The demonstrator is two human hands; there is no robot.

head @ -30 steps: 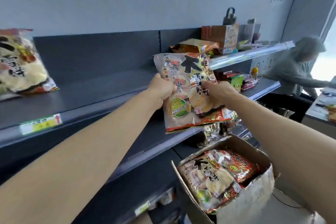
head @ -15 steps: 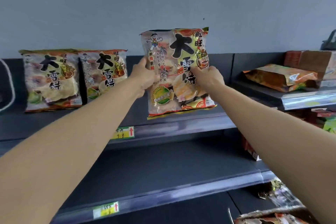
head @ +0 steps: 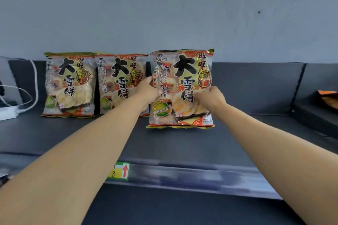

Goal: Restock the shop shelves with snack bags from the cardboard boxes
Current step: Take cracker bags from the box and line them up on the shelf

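Crowding held bag [head: 181, 87]: two bags [head: 95, 84] alongside.

Dark shelf [head: 182, 144] carries three upright snack bags [head: 181, 87] (side by side)

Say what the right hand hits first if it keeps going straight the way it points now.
The right hand is already on the snack bag it holds upright. Pushed straight on, bag and hand would likely meet the dark back panel of the shelf; the gap behind the bag is unclear.
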